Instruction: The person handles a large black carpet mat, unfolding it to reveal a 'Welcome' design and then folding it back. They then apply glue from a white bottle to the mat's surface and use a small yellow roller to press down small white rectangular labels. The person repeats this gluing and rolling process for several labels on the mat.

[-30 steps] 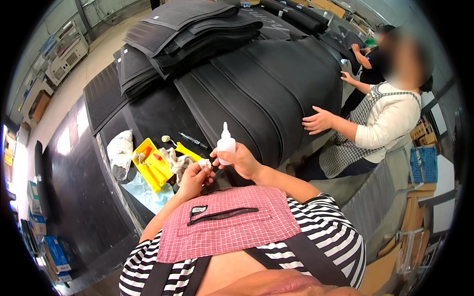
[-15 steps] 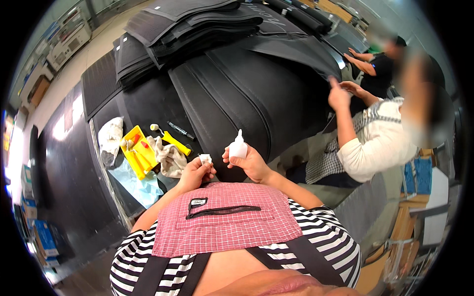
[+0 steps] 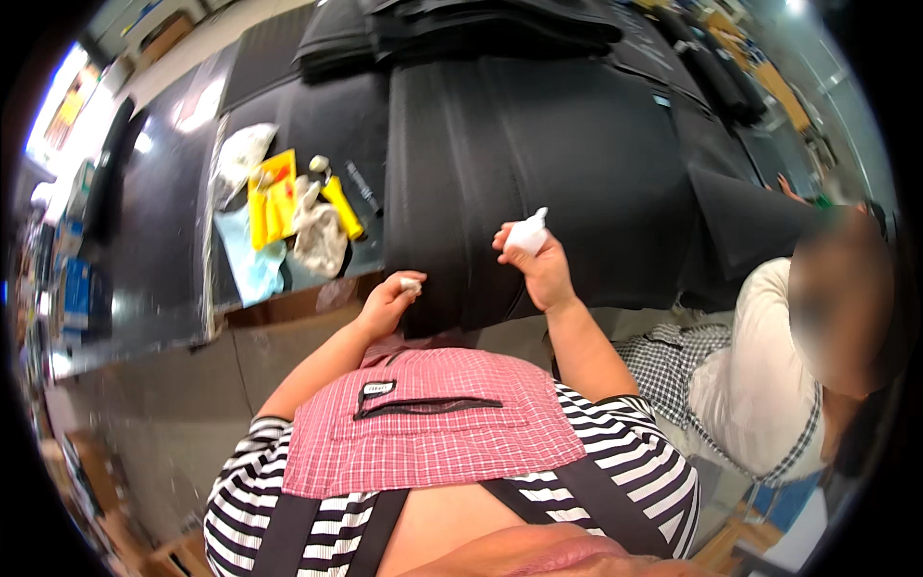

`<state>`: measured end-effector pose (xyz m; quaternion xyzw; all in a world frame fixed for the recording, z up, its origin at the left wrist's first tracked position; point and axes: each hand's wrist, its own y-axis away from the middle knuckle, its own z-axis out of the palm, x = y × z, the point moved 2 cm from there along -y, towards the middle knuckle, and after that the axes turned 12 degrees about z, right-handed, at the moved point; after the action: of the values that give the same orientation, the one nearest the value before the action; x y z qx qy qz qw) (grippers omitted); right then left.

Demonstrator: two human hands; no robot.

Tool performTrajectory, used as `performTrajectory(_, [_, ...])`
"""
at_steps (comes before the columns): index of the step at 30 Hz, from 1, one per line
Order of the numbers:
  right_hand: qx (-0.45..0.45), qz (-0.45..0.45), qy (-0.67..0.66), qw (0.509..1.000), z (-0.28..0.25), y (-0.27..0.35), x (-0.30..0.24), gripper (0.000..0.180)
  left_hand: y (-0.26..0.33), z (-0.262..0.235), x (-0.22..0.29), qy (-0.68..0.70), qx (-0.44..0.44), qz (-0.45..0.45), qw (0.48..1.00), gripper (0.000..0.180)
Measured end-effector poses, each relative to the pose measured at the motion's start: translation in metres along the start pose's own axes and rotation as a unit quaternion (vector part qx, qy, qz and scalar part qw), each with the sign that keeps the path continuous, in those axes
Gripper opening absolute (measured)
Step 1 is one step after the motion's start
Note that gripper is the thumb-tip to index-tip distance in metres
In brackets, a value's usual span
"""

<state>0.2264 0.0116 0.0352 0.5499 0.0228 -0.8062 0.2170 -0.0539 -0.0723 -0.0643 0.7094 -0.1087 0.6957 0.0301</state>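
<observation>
My right hand is wrapped round a small white squeeze bottle with a pointed nozzle, tilted up and to the right. It is over a large black sheet with seam-like lines along its left part. Near the sheet's front left edge, my left hand pinches a small white wad, perhaps tissue or cloth. Left of the sheet lie a yellow tray, a yellow-handled tool, a greyish cloth or glove and a dark pen-like item.
A light blue cloth and a white cloth lie by the tray on the dark table. Black mats are stacked at the back. A co-worker in white stands close on my right, beside a raised black flap.
My view has shifted. My right hand has moved forward over the black sheet, and the bottle has gone from upright to tilted. My left hand still pinches the wad. The co-worker appears nearer.
</observation>
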Motion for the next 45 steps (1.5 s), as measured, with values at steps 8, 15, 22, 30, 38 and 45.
performTrajectory(8, [-0.054,0.033,0.035,0.997,0.033,-0.012,0.008,0.034,0.014,0.038,0.052,-0.099,0.078,0.089,0.988,0.007])
performTrajectory(15, [-0.171,0.078,0.078,0.979,0.069,-0.002,0.045,0.041,-0.016,0.048,0.113,-0.104,0.026,0.199,0.974,0.013])
performTrajectory(22, [-0.109,0.086,0.057,0.989,0.048,0.007,0.018,0.042,-0.049,0.06,0.113,-0.077,-0.044,0.27,0.959,0.012])
performTrajectory(30, [0.068,0.001,-0.019,0.998,0.011,0.013,-0.026,0.031,-0.111,0.046,0.107,0.026,-0.096,0.197,0.975,0.01])
performTrajectory(38, [0.026,0.065,-0.176,0.982,-0.018,-0.018,-0.023,0.032,-0.083,-0.006,0.052,-0.329,-0.06,0.208,0.919,0.007])
performTrajectory(45, [-0.021,0.166,-0.229,0.959,0.003,-0.11,0.003,0.041,-0.073,-0.008,0.013,-0.37,-0.041,0.262,0.891,0.014])
